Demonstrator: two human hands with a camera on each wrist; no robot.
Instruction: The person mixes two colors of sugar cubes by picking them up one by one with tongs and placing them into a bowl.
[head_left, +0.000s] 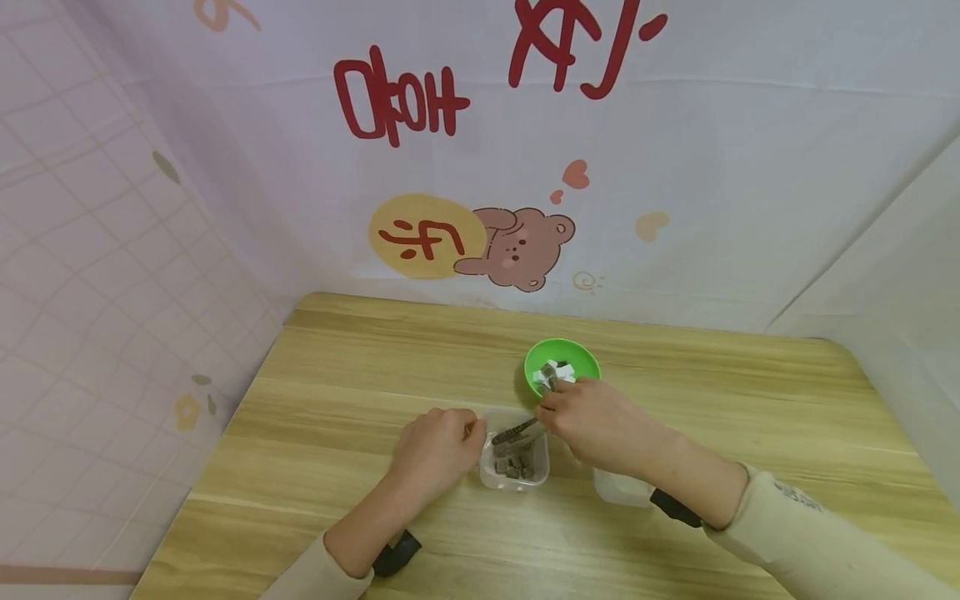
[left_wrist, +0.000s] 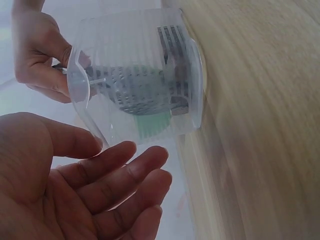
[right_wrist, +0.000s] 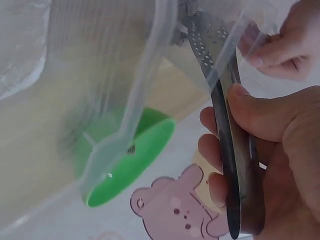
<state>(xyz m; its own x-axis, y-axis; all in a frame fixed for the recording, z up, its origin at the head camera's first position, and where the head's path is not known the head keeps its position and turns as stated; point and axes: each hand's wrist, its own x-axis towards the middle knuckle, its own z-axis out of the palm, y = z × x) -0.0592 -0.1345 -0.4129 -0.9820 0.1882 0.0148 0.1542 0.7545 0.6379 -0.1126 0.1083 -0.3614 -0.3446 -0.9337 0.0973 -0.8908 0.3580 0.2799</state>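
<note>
My right hand (head_left: 600, 425) grips metal tongs (right_wrist: 235, 150) around their middle. Their perforated heads (left_wrist: 140, 90) reach into a small clear plastic container (head_left: 514, 479), among several grey-brown chunks (head_left: 516, 464) at its bottom. At that container's left rim is my left hand (head_left: 438, 454); in the left wrist view its thumb and index finger pinch a rim corner, the other fingers loosely bent. Just beyond the right hand sits a green bowl (head_left: 576, 350) with white pieces (head_left: 564, 372) in it. The tongs' handle end overlaps the bowl in the head view.
A second clear container (head_left: 622, 490) stands under the right forearm, partly hidden by it. The wooden table (head_left: 360, 350) meets a white printed cloth backdrop (head_left: 712, 183) at the back. More cloth (head_left: 97, 333) hangs on the left side.
</note>
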